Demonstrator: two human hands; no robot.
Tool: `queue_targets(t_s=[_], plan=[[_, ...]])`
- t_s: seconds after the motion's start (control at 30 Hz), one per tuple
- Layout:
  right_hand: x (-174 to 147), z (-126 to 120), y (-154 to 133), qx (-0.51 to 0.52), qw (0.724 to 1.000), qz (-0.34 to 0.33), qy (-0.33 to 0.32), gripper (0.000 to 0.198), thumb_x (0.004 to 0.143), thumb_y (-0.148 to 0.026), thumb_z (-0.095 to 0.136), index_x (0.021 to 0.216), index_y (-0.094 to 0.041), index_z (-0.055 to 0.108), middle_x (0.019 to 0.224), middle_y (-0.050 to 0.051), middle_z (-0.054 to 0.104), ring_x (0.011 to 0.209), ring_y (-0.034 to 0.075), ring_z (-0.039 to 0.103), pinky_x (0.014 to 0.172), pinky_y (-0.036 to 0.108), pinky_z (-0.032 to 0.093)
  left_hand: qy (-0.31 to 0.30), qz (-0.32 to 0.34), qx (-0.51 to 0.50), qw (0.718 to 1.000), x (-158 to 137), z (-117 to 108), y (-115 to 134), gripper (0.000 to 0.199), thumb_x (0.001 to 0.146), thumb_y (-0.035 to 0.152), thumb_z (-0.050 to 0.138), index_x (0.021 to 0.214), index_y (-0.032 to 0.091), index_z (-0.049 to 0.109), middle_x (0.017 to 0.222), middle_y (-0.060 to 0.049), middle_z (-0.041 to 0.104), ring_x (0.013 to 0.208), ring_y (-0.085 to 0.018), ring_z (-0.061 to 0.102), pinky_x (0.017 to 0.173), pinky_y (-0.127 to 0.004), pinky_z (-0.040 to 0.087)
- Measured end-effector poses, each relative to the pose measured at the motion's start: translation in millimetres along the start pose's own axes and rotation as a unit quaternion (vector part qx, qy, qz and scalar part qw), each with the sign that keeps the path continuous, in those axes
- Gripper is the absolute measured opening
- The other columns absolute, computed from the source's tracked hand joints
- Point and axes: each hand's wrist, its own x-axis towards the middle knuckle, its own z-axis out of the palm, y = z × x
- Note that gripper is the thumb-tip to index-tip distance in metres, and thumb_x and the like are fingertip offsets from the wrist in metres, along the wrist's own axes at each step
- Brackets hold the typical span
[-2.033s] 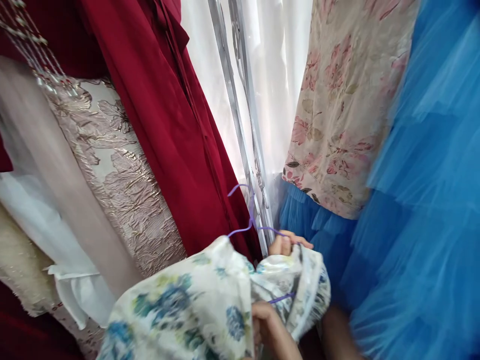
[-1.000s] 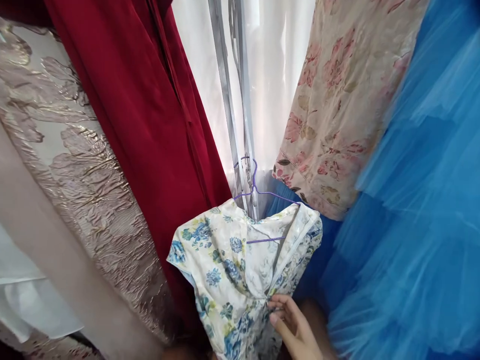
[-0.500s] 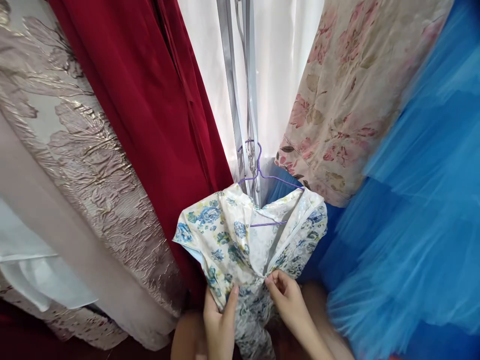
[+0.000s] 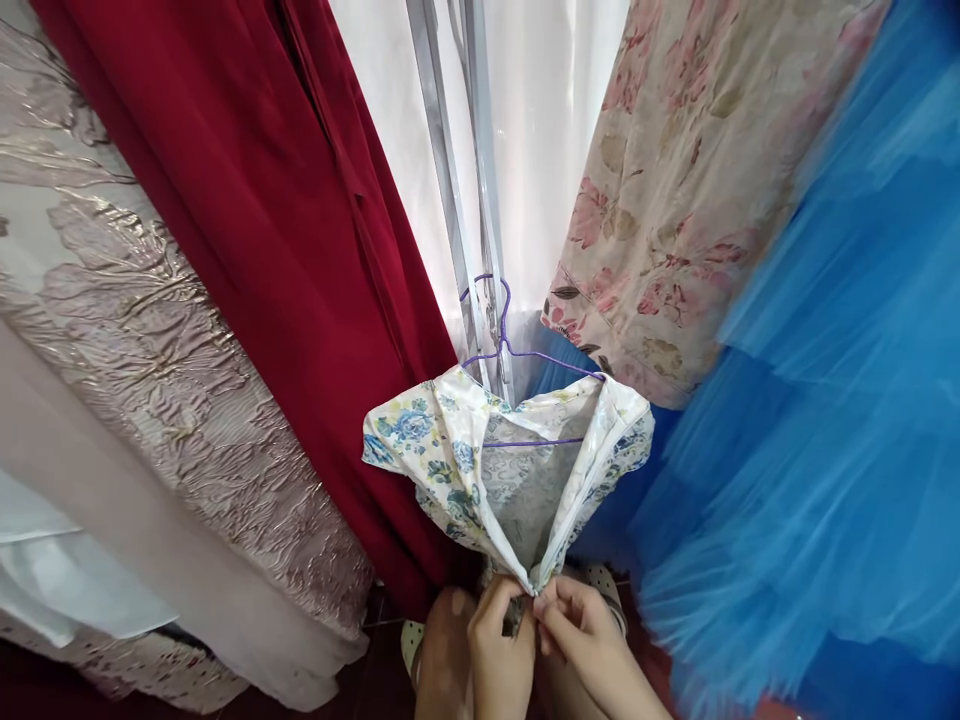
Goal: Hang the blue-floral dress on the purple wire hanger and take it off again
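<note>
A white dress with blue and green flowers (image 4: 412,425) hangs on a purple wire hanger (image 4: 551,357). Its front-facing opening gapes in a deep V with pale edges, and the grey inside shows. Where the edges meet at the bottom, my left hand (image 4: 501,645) pinches the cloth from the left. Close against it, my right hand (image 4: 583,625) has thumb and forefinger closed on the same low point of the opening. A zipper slider may be there, but the fingers hide it. The lower part of the dress is mostly hidden behind my hands.
To the left hang a dark red garment (image 4: 262,220) and a pale pink one with metallic relief (image 4: 187,330). A pink floral garment (image 4: 660,220) and a blue layered tulle dress (image 4: 810,400) hang at the right. Grey straps (image 4: 484,150) run down before a white curtain (image 4: 555,130).
My left hand has moved right, from the dress's side to the bottom of the opening beside my right hand. The V gapes wider and lower. Both shoes now show, and the view has shifted slightly.
</note>
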Motion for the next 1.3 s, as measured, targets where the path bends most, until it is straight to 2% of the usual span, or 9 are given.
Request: queue_targets(t_s=[0.2, 0.53, 0.73, 0.83, 0.9, 1.0, 1.07, 1.13, 1.3], plan=[[15.8, 3.9, -29.4, 0.097, 0.995, 0.011, 0.019, 0.045, 0.081, -0.053, 0.071, 0.059, -0.019, 0.053, 0.047, -0.004, 0.050, 0.039, 0.007, 0.032, 0.044, 0.023, 0.021, -0.023, 0.013, 0.010, 1.000, -4.5, -1.1, 5.8, 0.021, 0.086, 0.027, 0.057, 0.065, 0.029, 0.055, 0.063, -0.006, 0.060, 0.063, -0.024, 0.061, 0.064, -0.035, 0.052], [105.0, 5.3, -185.3, 0.028, 0.988, -0.150, 0.001, 0.036, 0.079, -0.038, 0.071, 0.051, -0.018, 0.060, 0.043, -0.002, 0.051, 0.039, 0.008, 0.030, 0.042, 0.025, 0.019, -0.059, 0.053, 0.043, 0.996, -5.5, 25.5, -1.1, 0.025, 0.084, 0.021, 0.058, 0.062, 0.019, 0.046, 0.063, -0.001, 0.057, 0.061, -0.016, 0.054, 0.061, -0.026, 0.037], [116.4, 10.3, -207.1, 0.060, 0.979, -0.193, 0.033, 0.028, 0.077, -0.037, 0.073, 0.061, -0.017, 0.062, 0.047, -0.003, 0.055, 0.039, 0.007, 0.030, 0.040, 0.023, 0.019, -0.140, 0.014, 0.029, 0.990, -15.4, 44.2, -2.6, 0.019, 0.078, 0.018, 0.061, 0.062, 0.020, 0.051, 0.062, -0.001, 0.060, 0.061, -0.018, 0.058, 0.059, -0.027, 0.036], [111.7, 9.1, -203.8, 0.074, 0.975, -0.205, 0.035, 0.024, 0.080, -0.038, 0.072, 0.071, -0.016, 0.064, 0.050, -0.004, 0.057, 0.039, 0.007, 0.036, 0.040, 0.021, 0.024, -0.177, 0.020, 0.006, 0.984, -0.6, 26.6, 5.5, 0.009, 0.083, 0.019, 0.061, 0.075, 0.020, 0.065, 0.075, -0.002, 0.068, 0.072, -0.019, 0.064, 0.066, -0.027, 0.044], [107.0, 7.4, -201.5, 0.077, 0.974, -0.213, 0.029, 0.023, 0.083, -0.038, 0.069, 0.079, -0.016, 0.065, 0.050, -0.005, 0.057, 0.039, 0.007, 0.037, 0.041, 0.020, 0.027, -0.160, 0.057, -0.007, 0.986, 21.5, 3.4, 21.7, 0.010, 0.088, 0.023, 0.063, 0.093, 0.022, 0.071, 0.091, -0.004, 0.071, 0.081, -0.020, 0.066, 0.074, -0.029, 0.048], [99.9, 5.3, -200.7, 0.063, 0.972, -0.223, 0.026, 0.021, 0.086, -0.037, 0.068, 0.082, -0.016, 0.064, 0.050, -0.006, 0.056, 0.040, 0.006, 0.038, 0.041, 0.019, 0.027, -0.016, 0.176, -0.036, 0.984, 70.1, -39.1, 65.2, 0.015, 0.095, 0.025, 0.058, 0.105, 0.020, 0.068, 0.105, -0.007, 0.069, 0.096, -0.020, 0.065, 0.082, -0.029, 0.051], [96.3, 4.4, -201.5, 0.049, 0.972, -0.229, 0.027, 0.021, 0.087, -0.036, 0.067, 0.081, -0.016, 0.062, 0.050, -0.006, 0.055, 0.040, 0.006, 0.039, 0.042, 0.018, 0.028, 0.068, 0.278, -0.048, 0.957, 107.4, -64.5, 100.1, 0.023, 0.098, 0.021, 0.055, 0.118, 0.021, 0.065, 0.118, -0.008, 0.065, 0.109, -0.019, 0.061, 0.087, -0.029, 0.051], [94.7, 3.9, -202.2, 0.044, 0.969, -0.240, 0.020, 0.021, 0.088, -0.036, 0.066, 0.081, -0.017, 0.062, 0.050, -0.006, 0.055, 0.041, 0.007, 0.040, 0.043, 0.018, 0.029, 0.083, 0.326, -0.031, 0.941, 142.4, -82.5, 130.3, 0.036, 0.100, 0.019, 0.052, 0.135, 0.023, 0.058, 0.138, -0.009, 0.057, 0.115, -0.018, 0.059, 0.088, -0.028, 0.050], [104.5, 6.8, -197.4, 0.060, 0.960, -0.272, 0.022, 0.021, 0.090, -0.037, 0.062, 0.081, -0.018, 0.057, 0.049, -0.008, 0.050, 0.043, 0.008, 0.037, 0.044, 0.020, 0.028, -0.007, 0.407, 0.066, 0.911, 190.5, -92.6, 158.3, 0.015, 0.099, 0.021, 0.056, 0.097, 0.018, 0.070, 0.090, -0.003, 0.066, 0.085, -0.015, 0.061, 0.079, -0.027, 0.047]])
